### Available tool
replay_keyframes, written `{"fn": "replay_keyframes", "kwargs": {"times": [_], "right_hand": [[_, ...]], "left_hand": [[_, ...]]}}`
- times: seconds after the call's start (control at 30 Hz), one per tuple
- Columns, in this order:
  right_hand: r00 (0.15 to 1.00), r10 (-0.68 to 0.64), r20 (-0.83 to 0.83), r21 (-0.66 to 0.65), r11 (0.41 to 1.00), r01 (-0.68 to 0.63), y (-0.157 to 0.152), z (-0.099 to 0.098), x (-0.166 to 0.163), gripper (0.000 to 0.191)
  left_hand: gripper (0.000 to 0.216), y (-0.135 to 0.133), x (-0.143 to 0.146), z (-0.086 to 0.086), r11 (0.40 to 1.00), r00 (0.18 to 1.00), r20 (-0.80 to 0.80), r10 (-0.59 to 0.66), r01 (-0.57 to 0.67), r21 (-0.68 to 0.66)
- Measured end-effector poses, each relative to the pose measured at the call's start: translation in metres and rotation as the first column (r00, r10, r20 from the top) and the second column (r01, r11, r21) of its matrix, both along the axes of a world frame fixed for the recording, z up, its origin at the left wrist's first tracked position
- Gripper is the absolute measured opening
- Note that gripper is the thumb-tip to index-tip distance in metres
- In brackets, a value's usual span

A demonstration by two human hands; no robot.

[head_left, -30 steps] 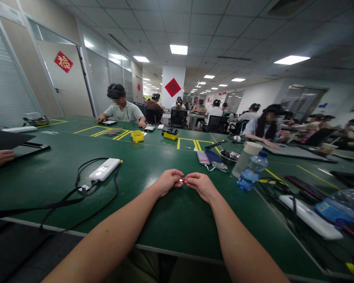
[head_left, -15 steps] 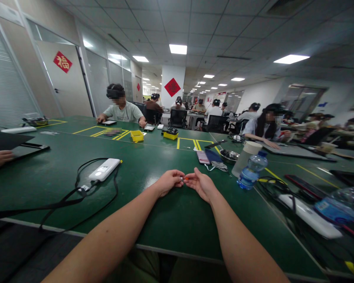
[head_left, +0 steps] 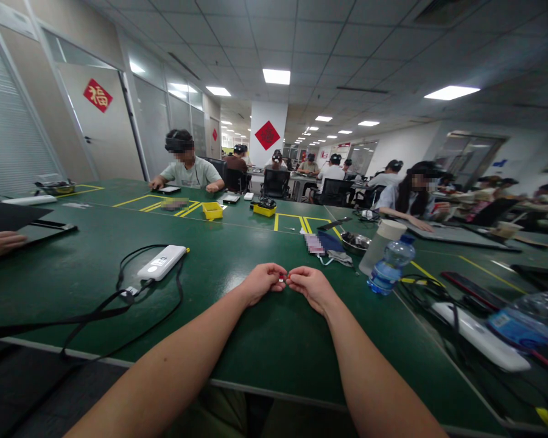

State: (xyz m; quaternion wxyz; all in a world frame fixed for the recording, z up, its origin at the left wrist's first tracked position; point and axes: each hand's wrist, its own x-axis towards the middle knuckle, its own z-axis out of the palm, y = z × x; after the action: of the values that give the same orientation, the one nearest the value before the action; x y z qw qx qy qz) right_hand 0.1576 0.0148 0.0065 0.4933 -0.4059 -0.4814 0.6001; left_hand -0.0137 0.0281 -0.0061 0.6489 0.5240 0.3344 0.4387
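Note:
Just above the green table (head_left: pixel 173 328), in front of me, my two hands almost meet at their fingertips. My left hand (head_left: pixel 263 283) is closed, pinching a small white and red piece (head_left: pixel 281 279) between thumb and fingers. Facing it, my right hand (head_left: pixel 311 286) is closed in a pinch too, and a bit of orange-red shows at its fingertips. Both pieces are too small for me to tell their kind. The fingers hide most of them.
Left of my arms lies a white power bank (head_left: pixel 162 263) with black cables. To the right stand a water bottle (head_left: pixel 391 264), a pale tumbler (head_left: pixel 380 246) and a metal bowl (head_left: pixel 356 242). Yellow trays (head_left: pixel 212 211) sit farther back. Other people work around the table.
My right hand has gone from open, with fingers stretched out, to a pinch at the orange-red bit. My left hand has hardly moved.

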Motion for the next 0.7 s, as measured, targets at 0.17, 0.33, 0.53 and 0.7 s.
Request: {"fn": "replay_keyframes", "kwargs": {"times": [0.17,0.33,0.53,0.7], "right_hand": [[0.992,0.045,-0.121,-0.11,0.992,-0.058,0.0,0.005,0.0,0.04],[0.985,0.067,-0.16,-0.166,0.982,-0.094,0.0,0.008,0.001,0.045],[0.998,0.045,-0.043,-0.067,0.997,-0.048,0.0,0.002,0.001,0.01],[1.0,0.029,0.011,-0.035,0.999,-0.029,0.0,-0.004,0.001,0.015]], "left_hand": [[0.024,0.001,-0.001,0.002,0.997,0.999,0.036,-0.005,0.008,-0.078],[0.027,-0.001,-0.002,0.006,0.997,0.999,0.025,-0.021,0.023,-0.077],[0.031,-0.005,-0.001,0.008,0.999,0.999,-0.027,-0.032,0.032,-0.005],[0.029,-0.003,0.0,0.004,0.999,0.999,-0.021,-0.034,0.034,0.008]]}}
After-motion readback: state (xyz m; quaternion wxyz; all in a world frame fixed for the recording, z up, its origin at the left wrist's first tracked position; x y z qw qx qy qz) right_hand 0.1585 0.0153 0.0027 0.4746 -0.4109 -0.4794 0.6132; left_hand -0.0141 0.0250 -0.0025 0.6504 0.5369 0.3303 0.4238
